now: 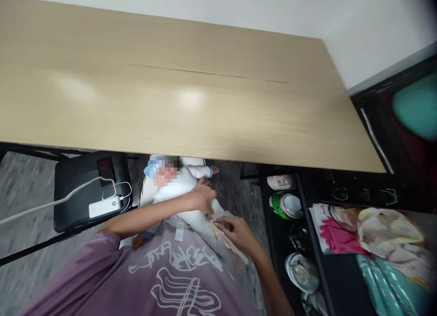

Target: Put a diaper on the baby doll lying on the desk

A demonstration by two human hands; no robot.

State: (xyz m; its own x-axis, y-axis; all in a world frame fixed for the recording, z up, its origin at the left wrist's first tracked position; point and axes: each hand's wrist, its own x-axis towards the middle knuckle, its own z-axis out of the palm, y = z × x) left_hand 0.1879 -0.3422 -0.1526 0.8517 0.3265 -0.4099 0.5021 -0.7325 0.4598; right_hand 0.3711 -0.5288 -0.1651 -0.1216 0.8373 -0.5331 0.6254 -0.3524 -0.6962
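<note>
A baby doll [177, 186] in white clothes and a blue-and-white cap lies on my lap, below the front edge of the wooden table [170, 93]. My left hand [203, 195] is wrapped round the doll's middle. My right hand [235, 231] pinches the white garment near the doll's legs, fingers curled. My purple printed shirt [164, 270] fills the bottom of the view.
A black stool [82, 188] at the left carries a white power bank [104, 206] with white cables. A black shelf rack [307, 225] on the right holds bowls, a green-and-white pot [287, 206] and folded cloths [368, 236]. Grey floor lies below.
</note>
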